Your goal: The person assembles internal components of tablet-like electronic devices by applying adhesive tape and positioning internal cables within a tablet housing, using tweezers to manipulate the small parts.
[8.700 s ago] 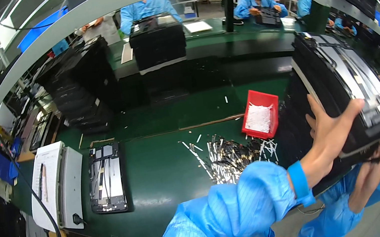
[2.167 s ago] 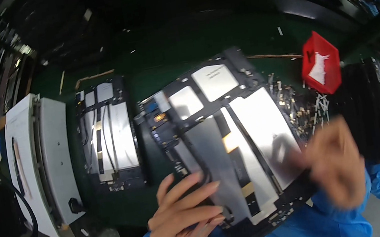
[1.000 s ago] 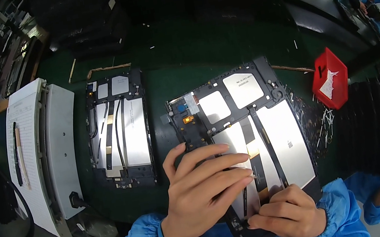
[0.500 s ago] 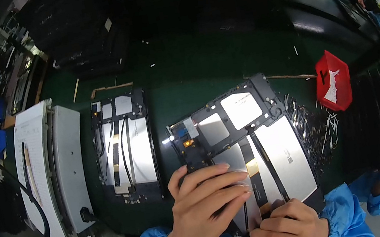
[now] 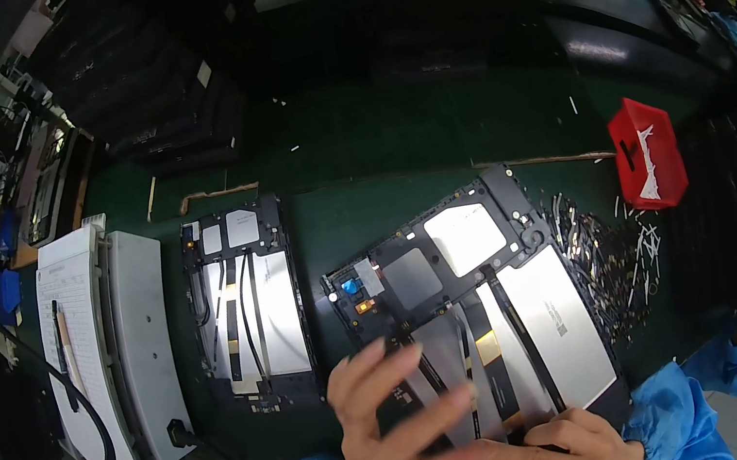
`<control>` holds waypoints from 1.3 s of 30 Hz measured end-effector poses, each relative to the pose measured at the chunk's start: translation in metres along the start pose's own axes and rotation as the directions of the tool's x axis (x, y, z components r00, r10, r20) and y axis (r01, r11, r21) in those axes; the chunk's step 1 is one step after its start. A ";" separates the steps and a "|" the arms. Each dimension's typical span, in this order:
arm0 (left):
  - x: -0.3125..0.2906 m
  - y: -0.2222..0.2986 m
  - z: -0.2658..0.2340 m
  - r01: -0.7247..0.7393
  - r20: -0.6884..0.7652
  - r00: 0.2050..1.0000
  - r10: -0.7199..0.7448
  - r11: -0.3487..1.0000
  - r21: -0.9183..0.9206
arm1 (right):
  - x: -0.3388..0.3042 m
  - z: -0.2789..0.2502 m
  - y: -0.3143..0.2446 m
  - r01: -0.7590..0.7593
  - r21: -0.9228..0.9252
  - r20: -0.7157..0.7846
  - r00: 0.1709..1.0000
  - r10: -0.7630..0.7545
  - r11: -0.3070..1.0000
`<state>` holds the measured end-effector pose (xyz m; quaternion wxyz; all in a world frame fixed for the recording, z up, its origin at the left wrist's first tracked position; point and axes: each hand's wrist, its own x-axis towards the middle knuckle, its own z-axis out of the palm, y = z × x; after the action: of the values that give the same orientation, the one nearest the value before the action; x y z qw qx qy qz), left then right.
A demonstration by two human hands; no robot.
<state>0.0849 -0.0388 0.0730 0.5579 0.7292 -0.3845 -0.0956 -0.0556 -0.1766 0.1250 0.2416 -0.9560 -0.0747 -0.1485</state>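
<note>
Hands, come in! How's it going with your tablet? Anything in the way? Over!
Left hand spread over tablet; right hand curled at its lower end. Tablet askew, insides up. Strips heaped by its right edge.

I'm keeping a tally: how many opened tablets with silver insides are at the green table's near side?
2. One tablet is beneath the left hand and right hand; the second tablet lies to its left, beside the white box. Others may be hidden in the dark stacks.

On my feed, the left hand [image 5: 381, 440] and right hand [image 5: 575, 452] hide the lower end of the tablet [image 5: 559, 329]. The left one looks blurred; whether the right one pinches anything, I can't tell. My view crops both sleeves [image 5: 673, 418].
</note>
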 end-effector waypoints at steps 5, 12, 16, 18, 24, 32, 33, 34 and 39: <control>-0.021 -0.016 -0.008 -0.332 0.174 0.942 0.286 0.865 0.375 | 0.006 -0.012 0.010 -0.053 0.316 0.041 0.998 0.043 0.947; -0.002 -0.009 0.002 -0.097 0.108 0.992 0.068 0.951 0.292 | 0.006 -0.017 -0.005 -0.093 0.048 0.241 0.967 0.079 0.994; -0.002 -0.010 0.010 -0.057 0.094 0.995 0.024 0.928 0.368 | -0.012 -0.011 -0.016 0.010 -0.105 0.296 0.955 0.022 0.994; 0.000 -0.005 0.009 -0.063 0.088 0.996 0.033 0.931 0.359 | -0.013 -0.013 -0.015 0.032 -0.110 0.265 0.964 -0.002 0.993; -0.065 -0.006 0.044 0.181 -0.281 0.936 -0.214 0.974 -0.139 | -0.031 -0.019 0.030 -0.453 0.034 -0.175 0.875 0.451 0.891; -0.072 0.019 0.064 0.250 -0.351 0.906 -0.237 0.968 -0.008 | -0.047 -0.023 0.050 -0.578 0.592 0.049 0.722 0.690 0.562; -0.065 0.026 0.062 0.187 -0.355 0.917 -0.179 0.982 -0.014 | -0.053 -0.022 0.048 -0.552 0.687 0.070 0.697 0.713 0.472; -0.059 0.033 0.058 0.130 -0.372 0.920 -0.126 0.991 -0.013 | -0.049 -0.027 0.039 -0.495 0.833 0.144 0.624 0.768 0.245; -0.027 0.054 0.047 -0.172 -0.397 0.907 0.145 0.985 -0.034 | -0.020 -0.066 0.055 -0.161 0.917 -0.234 0.527 0.817 0.366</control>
<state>0.0148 -0.0599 0.0963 0.6539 0.6806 -0.3194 0.0851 -0.0794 -0.2575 0.1494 0.6927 -0.5725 0.2769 -0.3400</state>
